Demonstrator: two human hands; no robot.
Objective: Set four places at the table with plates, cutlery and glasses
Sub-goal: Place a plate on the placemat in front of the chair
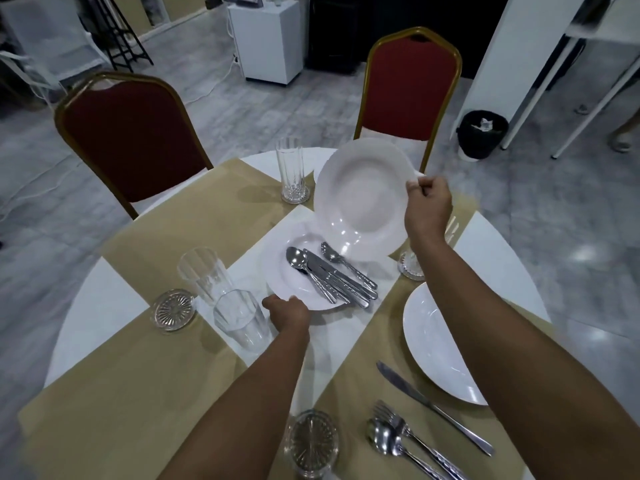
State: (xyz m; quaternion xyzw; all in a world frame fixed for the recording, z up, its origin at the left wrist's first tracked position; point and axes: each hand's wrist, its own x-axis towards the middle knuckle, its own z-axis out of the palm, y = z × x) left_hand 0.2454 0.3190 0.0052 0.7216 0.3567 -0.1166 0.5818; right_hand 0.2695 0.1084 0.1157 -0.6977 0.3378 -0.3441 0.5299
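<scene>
Nearest me, well this side of the centre plate (277, 271), stands a glass (311, 445) on the table (100, 306); my left hand (287, 311) grips that plate's near rim, loose cutlery (332, 275) lying on it; my right hand (427, 202) pinches a second plate (360, 195), tilted in the air, just beyond and right of the centre plate.

Left red chair (131, 140) and right red chair (412, 84) stand apart, with a black bin (481, 135) right of both.
</scene>
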